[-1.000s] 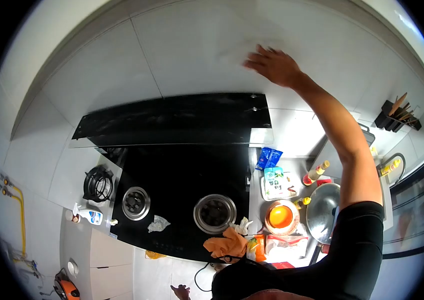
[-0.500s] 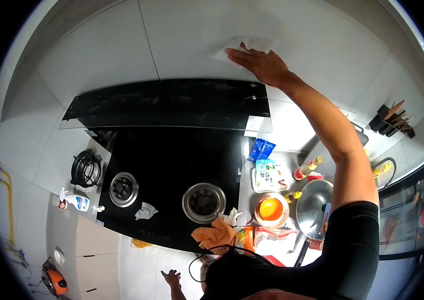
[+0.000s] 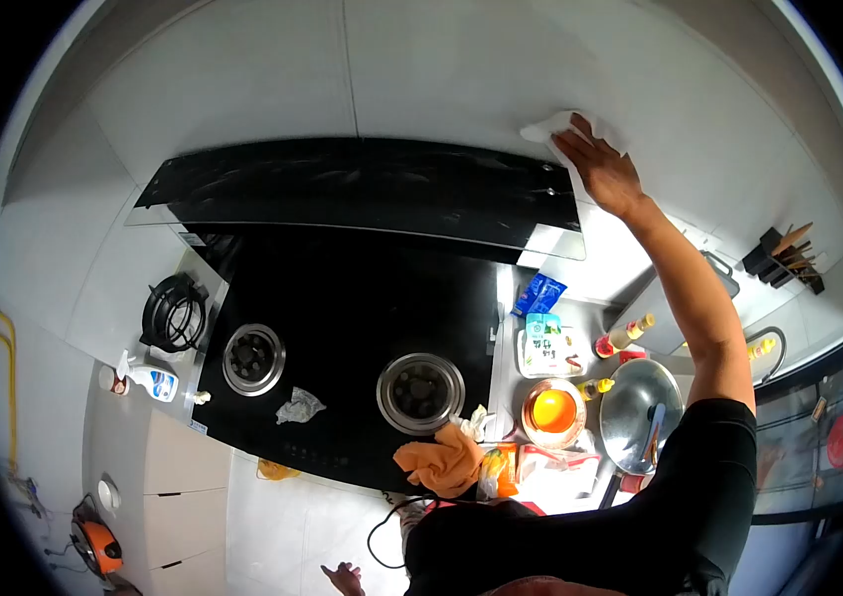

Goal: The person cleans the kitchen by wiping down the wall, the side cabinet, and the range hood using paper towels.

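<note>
My right hand (image 3: pixel 602 171) presses a thin white wipe (image 3: pixel 544 129) flat against the pale wall tile (image 3: pixel 461 70), fingers stretched over it. Just below and to the left of it runs the black glass range hood (image 3: pixel 362 184). My left hand (image 3: pixel 345 578) hangs low at the bottom edge, away from the cooktop, with its fingers apart and nothing in it. On the black cooktop (image 3: pixel 342 298) a crumpled white wipe (image 3: pixel 299 405) lies between the two burners. An orange cloth (image 3: pixel 441 462) is bunched at the front right edge.
Right of the cooktop stand a wok (image 3: pixel 630 427), an orange-filled bowl (image 3: pixel 553 410), a sauce bottle (image 3: pixel 625 336) and a blue packet (image 3: pixel 538 295). A knife block (image 3: pixel 779 258) sits farther right. At left are a spray bottle (image 3: pixel 153 381) and black pan supports (image 3: pixel 175 312).
My right hand has slid the wipe right and somewhat down along the wall. My left hand has dropped lower, partly out of view. The whole view has shifted slightly.
</note>
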The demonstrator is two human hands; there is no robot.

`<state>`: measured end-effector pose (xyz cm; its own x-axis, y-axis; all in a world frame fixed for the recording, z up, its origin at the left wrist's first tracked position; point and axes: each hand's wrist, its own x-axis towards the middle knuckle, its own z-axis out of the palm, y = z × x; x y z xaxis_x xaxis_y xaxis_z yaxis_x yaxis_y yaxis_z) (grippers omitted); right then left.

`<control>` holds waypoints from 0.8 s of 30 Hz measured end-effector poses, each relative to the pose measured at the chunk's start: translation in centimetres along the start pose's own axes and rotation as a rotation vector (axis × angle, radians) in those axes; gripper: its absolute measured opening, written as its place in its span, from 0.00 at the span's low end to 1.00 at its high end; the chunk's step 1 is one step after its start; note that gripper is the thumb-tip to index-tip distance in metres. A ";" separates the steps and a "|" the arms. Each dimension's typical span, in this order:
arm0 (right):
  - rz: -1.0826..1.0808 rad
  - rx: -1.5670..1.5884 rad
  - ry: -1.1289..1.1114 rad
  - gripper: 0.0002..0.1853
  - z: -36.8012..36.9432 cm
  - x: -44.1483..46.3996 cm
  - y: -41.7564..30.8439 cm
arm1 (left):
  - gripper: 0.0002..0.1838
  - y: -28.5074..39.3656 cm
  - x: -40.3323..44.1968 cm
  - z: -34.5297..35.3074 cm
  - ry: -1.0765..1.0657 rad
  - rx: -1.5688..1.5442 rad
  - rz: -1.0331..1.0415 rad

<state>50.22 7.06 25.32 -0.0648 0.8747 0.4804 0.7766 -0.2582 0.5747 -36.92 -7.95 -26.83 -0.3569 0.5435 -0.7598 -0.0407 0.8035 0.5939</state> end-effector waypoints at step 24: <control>0.005 0.182 0.280 0.18 -0.7 3.7 -2.4 | 0.46 -2.4 -2.0 0.6 -0.032 0.123 -0.059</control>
<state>47.66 10.60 26.20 -0.2107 0.7202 0.6610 0.8749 -0.1626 0.4561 -35.55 -10.83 -26.94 -0.3271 0.5001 -0.8018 0.0548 0.8571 0.5122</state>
